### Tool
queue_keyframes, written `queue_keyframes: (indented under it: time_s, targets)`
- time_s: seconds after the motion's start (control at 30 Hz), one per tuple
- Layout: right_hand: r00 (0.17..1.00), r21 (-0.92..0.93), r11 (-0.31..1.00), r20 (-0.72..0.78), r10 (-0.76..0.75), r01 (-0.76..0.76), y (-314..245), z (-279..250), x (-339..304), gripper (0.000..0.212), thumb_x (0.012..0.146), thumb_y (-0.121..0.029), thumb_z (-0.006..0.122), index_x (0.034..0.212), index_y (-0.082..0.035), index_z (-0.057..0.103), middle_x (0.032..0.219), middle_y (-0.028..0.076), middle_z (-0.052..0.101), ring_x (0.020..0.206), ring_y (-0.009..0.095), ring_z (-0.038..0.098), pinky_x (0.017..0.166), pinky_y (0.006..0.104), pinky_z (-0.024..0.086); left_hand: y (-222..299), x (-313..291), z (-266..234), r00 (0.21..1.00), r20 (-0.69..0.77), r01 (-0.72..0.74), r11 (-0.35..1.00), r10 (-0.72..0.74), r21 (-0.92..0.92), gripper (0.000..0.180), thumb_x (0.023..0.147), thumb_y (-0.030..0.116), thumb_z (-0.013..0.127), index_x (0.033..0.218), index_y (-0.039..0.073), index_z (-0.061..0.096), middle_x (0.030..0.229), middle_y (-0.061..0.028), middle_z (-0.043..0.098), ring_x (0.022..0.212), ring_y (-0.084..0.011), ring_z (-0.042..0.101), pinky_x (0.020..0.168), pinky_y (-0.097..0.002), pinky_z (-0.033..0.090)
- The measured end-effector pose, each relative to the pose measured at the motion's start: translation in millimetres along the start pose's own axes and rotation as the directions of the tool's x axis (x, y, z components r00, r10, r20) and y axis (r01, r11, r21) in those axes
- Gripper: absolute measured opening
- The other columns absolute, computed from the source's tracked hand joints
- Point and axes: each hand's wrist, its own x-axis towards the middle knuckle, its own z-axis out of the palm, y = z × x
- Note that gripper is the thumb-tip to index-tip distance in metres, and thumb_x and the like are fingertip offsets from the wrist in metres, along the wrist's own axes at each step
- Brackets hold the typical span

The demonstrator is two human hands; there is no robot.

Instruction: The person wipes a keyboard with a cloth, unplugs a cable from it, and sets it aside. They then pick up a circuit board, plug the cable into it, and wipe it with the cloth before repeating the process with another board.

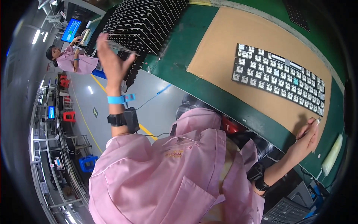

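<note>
My left hand [112,63] is raised beside a tall stack of black perforated plates [149,26], fingers stretched out and thumb apart. A thin blurred edge shows behind it, and I cannot tell whether the hand touches the stack. A black keyboard plate [278,74] fitted with rows of pale switches, one of them teal, lies on a brown board [220,48]. By its near right corner, my right hand [308,135] has its fingers pinched together. A small pale tip shows at the fingertips; what it belongs to is mostly hidden.
The brown board rests on a green bench [169,67]. A pale, elongated wrapped item [332,155] lies at the right. A blue wrist strap [121,99] trails a cord from my left arm. Another keyboard [285,212] sits low at the right. Another person [76,61] works at the far left.
</note>
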Motion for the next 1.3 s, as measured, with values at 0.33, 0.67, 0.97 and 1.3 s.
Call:
queue_keyframes:
  time_s: [0.33, 0.67, 0.97, 1.3]
  targets:
    - [0.983, 0.284, 0.946, -0.047, 0.176, -0.156, -17.6, 9.0, 4.5, 0.03, 0.097, -0.028, 0.045, 0.093, 0.0, 0.055, 0.057, -0.005, 0.037, 0.048, 0.0, 0.027, 0.042, 0.017, 0.016, 21.1, 63.4, -129.9, 0.799, -0.582, -0.318, 0.714, -0.153, -0.624, 0.094, 0.068, 0.052, 0.073, 0.131, -0.001, 0.029, 0.131, -0.0169, 0.04, 0.115, -0.0355, 0.048, 0.094, -0.0423, 0.046]
    - [0.892, 0.631, 0.643, 0.198, 0.407, -0.434, 5.8, -3.6, 27.6, 0.03, 0.095, -0.027, 0.049, 0.113, -0.005, 0.057, 0.089, 0.004, 0.064, 0.035, 0.001, 0.024, 0.033, 0.0149, 0.015, 205.3, 128.6, 27.2, 0.994, -0.089, 0.007, -0.848, 0.064, -0.53, 0.095, 0.062, 0.019, 0.08, 0.138, 0.004, 0.026, 0.132, -0.0128, 0.044, 0.115, -0.0295, 0.05, 0.097, -0.0436, 0.043]
    - [0.946, 0.546, 0.795, -0.017, 0.325, -0.263, 7.4, -5.5, 31.8, 0.018, 0.087, -0.016, 0.063, 0.1, -0.006, 0.055, 0.063, -0.003, 0.052, 0.035, 0.001, 0.02, 0.034, 0.0154, 0.017, 205.4, 127.8, -11.5, 0.31, 0.079, 0.144, 0.035, 0.948, -0.989, 0.077, 0.063, 0.024, 0.078, 0.125, -0.005, 0.041, 0.119, -0.0184, 0.051, 0.111, -0.0273, 0.05, 0.095, -0.034, 0.039]
    - [0.958, 0.487, 0.834, 0.021, 0.287, -0.26, -17.1, 20.2, 16.7, 0.023, 0.085, -0.009, 0.064, 0.107, -0.006, 0.056, 0.096, 0.004, 0.061, 0.081, 0.011, 0.058, 0.063, 0.0244, 0.047, 330.1, 138.9, 53.8, 0.585, -0.379, -0.64, 0.122, 0.717, -0.758, 0.087, 0.049, 0.025, 0.081, 0.12, -0.007, 0.044, 0.104, -0.0223, 0.056, 0.1, -0.0372, 0.055, 0.086, -0.0417, 0.044]
